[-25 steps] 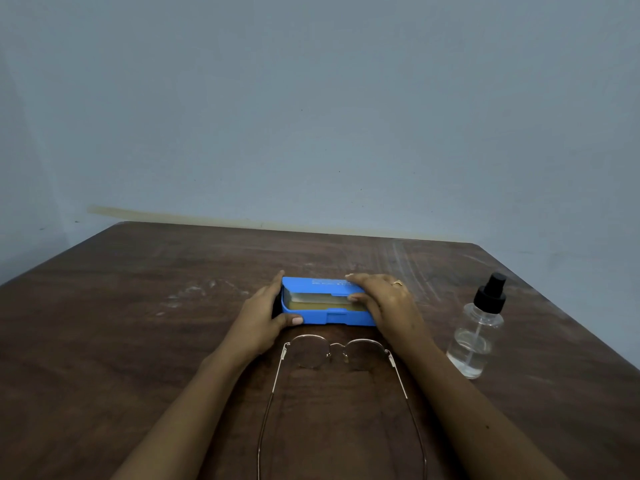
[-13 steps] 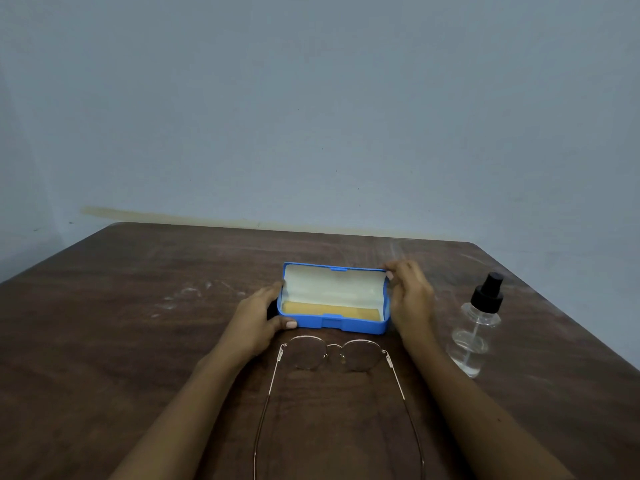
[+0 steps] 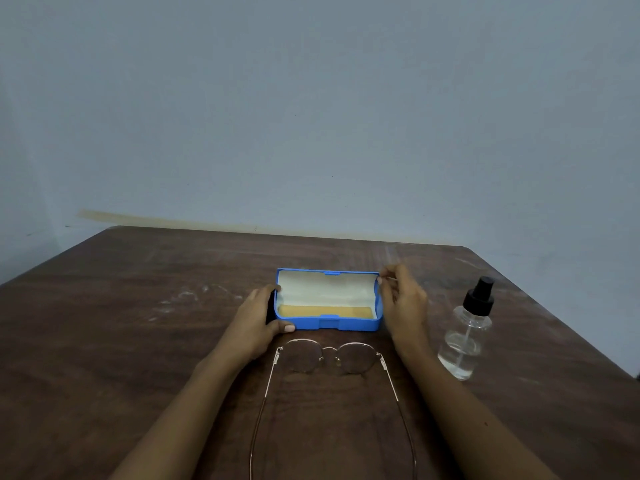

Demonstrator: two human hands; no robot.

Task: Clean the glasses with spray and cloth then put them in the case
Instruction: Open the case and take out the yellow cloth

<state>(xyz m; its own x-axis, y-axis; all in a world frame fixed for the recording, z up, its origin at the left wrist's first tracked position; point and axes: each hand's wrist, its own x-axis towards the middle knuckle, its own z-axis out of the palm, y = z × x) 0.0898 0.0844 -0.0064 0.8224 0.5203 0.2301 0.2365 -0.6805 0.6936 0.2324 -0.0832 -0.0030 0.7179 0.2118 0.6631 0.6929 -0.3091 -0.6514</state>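
A blue glasses case (image 3: pixel 327 323) stands open at the table's middle, its lid upright with a white lining. A yellow cloth (image 3: pixel 325 311) lies inside it. My left hand (image 3: pixel 254 327) grips the case's left end, thumb on the front wall. My right hand (image 3: pixel 403 301) is at the lid's upper right corner, thumb and fingertips pinching its edge. Thin gold-rimmed glasses (image 3: pixel 329 358) lie just in front of the case between my forearms, temples unfolded toward me. A clear spray bottle (image 3: pixel 465 341) with a black nozzle stands upright to the right of my right hand.
The dark brown wooden table (image 3: pixel 138 341) has pale scuffs at its left middle and far right. A plain blue-grey wall rises behind its far edge. The table's right edge runs close behind the bottle.
The case went from nearly shut to fully open. My right hand swung the lid up and moved to its right corner. My left hand stayed on the left end.
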